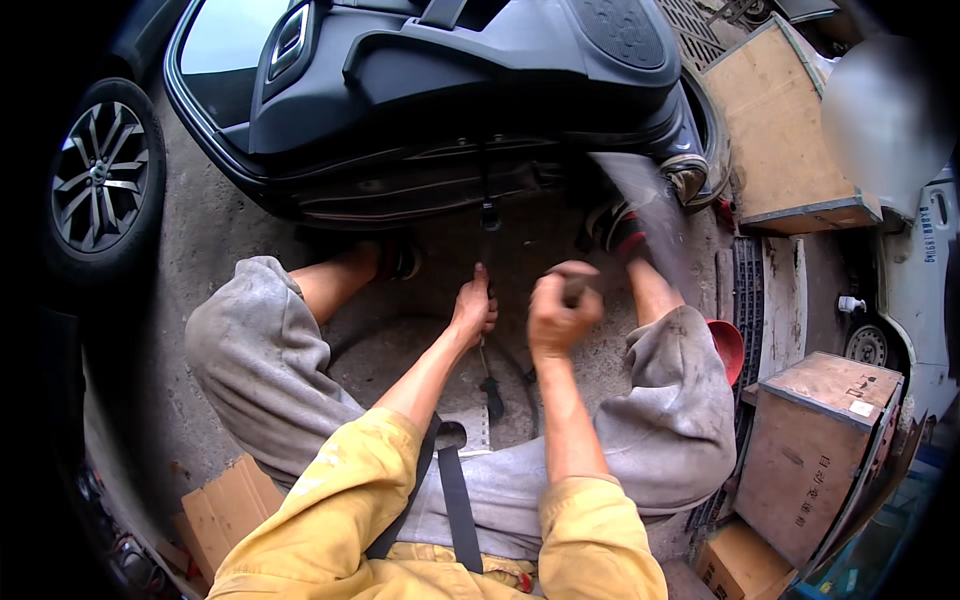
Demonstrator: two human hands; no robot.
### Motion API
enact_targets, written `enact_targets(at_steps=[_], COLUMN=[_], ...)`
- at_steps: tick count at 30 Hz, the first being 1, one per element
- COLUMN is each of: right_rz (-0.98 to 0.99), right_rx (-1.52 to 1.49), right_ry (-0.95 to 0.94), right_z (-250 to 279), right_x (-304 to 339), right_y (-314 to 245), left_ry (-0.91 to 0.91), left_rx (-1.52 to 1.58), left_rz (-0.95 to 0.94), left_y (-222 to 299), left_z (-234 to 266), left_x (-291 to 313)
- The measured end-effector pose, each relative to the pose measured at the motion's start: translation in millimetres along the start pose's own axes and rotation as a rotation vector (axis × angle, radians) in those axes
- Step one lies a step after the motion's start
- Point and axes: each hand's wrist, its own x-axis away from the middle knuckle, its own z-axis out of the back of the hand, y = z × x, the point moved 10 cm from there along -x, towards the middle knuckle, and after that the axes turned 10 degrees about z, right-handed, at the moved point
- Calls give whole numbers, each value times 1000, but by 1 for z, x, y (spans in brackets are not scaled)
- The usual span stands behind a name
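A dark car door (440, 95) lies across the top of the view, its inner panel facing me. From its lower edge a small metal fitting (489, 215) sticks out toward me. My left hand (473, 308) is closed just below that fitting, around something dark and thin that I cannot make out. Under this hand a thin shaft runs down to a black handle (492, 398), like a screwdriver's; whether the hand holds it is unclear. To the right, my right hand (565, 312) grips a brown-handled tool (574, 291), slightly blurred. Up and right of it is a grey motion smear (645, 205).
I sit low, legs spread around the work. A car wheel (102, 180) stands at left. Wooden boxes (815, 450) and a large wooden crate (785, 130) line the right side. A red bowl-like object (727, 351) is beside my right knee; flattened cardboard (228, 508) lies lower left.
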Motion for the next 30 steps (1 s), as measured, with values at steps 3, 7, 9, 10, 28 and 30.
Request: enact_targets(at_steps=[3, 7, 9, 10, 28, 30], right_rz=[-589, -472, -490, -511, -1569, -1478], right_rx=[478, 425, 344, 309, -762, -810], right_ry=[-685, -520, -396, -340, -463, -529], right_z=[-27, -15, -14, -16, -43, -58], right_x=[74, 122, 113, 101, 173, 121], right_y=[132, 140, 130, 115, 15, -9], left_ry=[29, 35, -10, -21, -80, -110], left_rx=[39, 27, 45, 56, 95, 82], left_rz=[28, -26, 1, 6, 105, 101], left_y=[-7, 3, -4, -5, -57, -55], left_z=[3, 19, 11, 15, 45, 36], left_x=[0, 8, 8, 9, 10, 11])
